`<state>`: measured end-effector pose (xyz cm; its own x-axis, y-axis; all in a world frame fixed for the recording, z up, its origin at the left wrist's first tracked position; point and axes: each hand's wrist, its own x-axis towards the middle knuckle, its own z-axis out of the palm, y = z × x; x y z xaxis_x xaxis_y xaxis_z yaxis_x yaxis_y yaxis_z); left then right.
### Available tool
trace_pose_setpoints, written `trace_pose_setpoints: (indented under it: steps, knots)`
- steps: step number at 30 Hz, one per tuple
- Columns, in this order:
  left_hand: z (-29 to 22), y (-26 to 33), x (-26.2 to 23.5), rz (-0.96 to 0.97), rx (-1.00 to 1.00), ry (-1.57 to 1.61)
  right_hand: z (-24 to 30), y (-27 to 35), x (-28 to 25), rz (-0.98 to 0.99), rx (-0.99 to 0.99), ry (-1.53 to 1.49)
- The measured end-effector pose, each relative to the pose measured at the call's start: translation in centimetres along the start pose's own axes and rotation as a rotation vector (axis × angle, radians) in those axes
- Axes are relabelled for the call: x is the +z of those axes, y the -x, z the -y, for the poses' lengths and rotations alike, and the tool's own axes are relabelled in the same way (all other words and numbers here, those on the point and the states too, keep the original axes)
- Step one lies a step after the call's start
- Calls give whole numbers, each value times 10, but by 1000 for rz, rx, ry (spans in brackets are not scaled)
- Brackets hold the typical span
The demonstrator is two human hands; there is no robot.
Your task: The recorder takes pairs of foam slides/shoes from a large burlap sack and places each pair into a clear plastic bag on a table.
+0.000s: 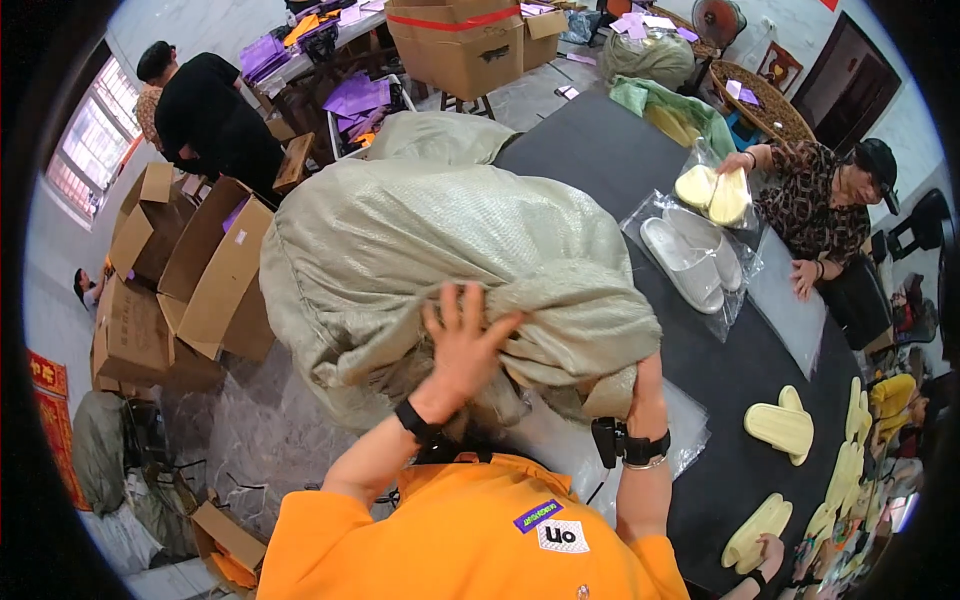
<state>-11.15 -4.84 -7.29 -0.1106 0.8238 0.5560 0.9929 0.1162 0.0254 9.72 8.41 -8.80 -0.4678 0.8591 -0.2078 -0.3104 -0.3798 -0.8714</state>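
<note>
A large grey-green woven sack (pixel 450 230) bulges in front of me, its loose cloth bunched on the near side. My left hand (pixel 465 345) lies on that bunched cloth with its fingers spread. At the sack's near right corner, my right hand (pixel 648 385) reaches up under the folded cloth, which hides its fingers. Clear plastic bags (pixel 590 440) lie beneath, between my forearms. Whatever fills the sack is out of sight.
On the dark table (pixel 570 150), a bag of white slippers (pixel 690 255) lies to the right. Across from it, a person (pixel 830 200) holds bagged yellow slippers (pixel 715 190). More yellow slippers (pixel 780 425) sit at right, near another person's hand (pixel 770 550). Open cardboard boxes (pixel 215 270) stand at left.
</note>
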Motion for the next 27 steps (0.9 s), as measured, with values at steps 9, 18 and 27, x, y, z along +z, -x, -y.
trace_pose_setpoints:
  steps: [9, 18, 27]
  knots:
    - [79, -34, -47, -117, -315, 301, 43, 14, 50, 237, -43, -214]
    - [146, -173, -49, -324, -779, 1819, 22, 55, 61, 430, -1277, 1036]
    - [107, -236, -74, -57, -403, 1498, 25, -1, -24, 377, 294, 890]
